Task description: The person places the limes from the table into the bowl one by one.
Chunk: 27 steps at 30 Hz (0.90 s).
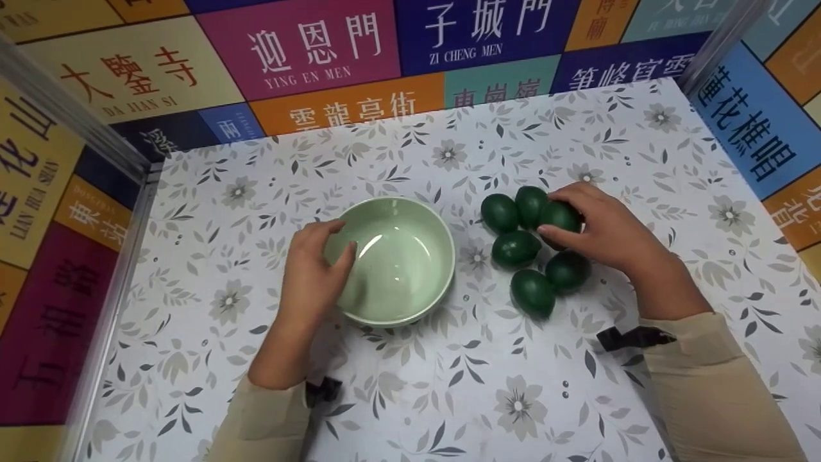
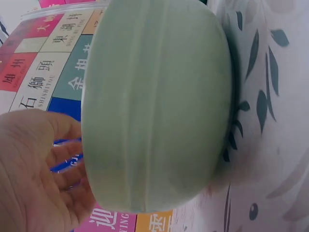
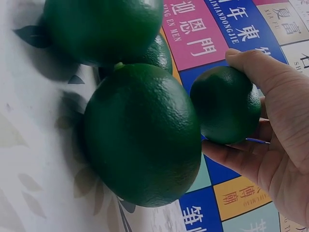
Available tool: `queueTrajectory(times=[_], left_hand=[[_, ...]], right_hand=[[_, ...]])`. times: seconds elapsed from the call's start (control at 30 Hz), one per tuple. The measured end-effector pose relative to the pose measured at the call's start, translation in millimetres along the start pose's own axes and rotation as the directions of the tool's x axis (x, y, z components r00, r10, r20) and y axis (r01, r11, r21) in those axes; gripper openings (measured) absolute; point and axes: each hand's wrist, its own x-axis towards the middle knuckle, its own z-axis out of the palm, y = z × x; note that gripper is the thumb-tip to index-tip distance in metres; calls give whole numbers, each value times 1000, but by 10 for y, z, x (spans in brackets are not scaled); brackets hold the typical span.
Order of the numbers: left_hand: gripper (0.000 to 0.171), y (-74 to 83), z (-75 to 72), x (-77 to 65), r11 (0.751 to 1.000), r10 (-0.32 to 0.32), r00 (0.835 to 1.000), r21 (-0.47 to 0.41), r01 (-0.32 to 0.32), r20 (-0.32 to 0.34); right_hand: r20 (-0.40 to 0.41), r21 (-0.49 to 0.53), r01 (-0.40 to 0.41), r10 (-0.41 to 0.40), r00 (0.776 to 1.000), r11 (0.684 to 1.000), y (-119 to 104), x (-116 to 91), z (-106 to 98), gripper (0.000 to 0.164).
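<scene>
The head view shows the inside of the green bowl (image 1: pixel 399 289) and the left hand (image 1: pixel 313 269) over its 9 o'clock rim, thumb and fingers spread apart; whether it touches, I cannot tell. Only the left wrist view shows raised bands (image 2: pixel 140 121) round the outer wall. The right hand (image 1: pixel 603 228) holds one green fruit (image 1: pixel 563 217) between thumb and fingers; the right wrist view reveals it raised off the surface (image 1: pixel 410 417). Five other fruits (image 1: pixel 516 249) cluster near the bowl's 3 o'clock, across a narrow strip. Broader room runs toward 12 and 6 o'clock, the far edge lying along lettered wall panels (image 1: pixel 308 48).
</scene>
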Motion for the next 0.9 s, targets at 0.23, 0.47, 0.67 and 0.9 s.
queueTrajectory(times=[0.23, 0.47, 0.67, 0.9], left_hand=[[55, -133, -39, 45, 970, -231, 973, 78, 229, 8], [59, -173, -61, 65, 938, -330, 941, 136, 318, 73], [57, -207, -59, 91, 930, -352, 929, 153, 333, 114], [52, -237, -46, 88, 930, -352, 929, 156, 332, 119]], right_hand=[[9, 3, 18, -18, 1000, 1000, -39, 15, 10, 54], [15, -8, 23, -23, 1000, 1000, -125, 23, -26, 56], [6, -9, 12, -12, 1000, 1000, -189, 55, -25, 57], [-1, -4, 56, -56, 998, 998, -253, 87, 9, 56]])
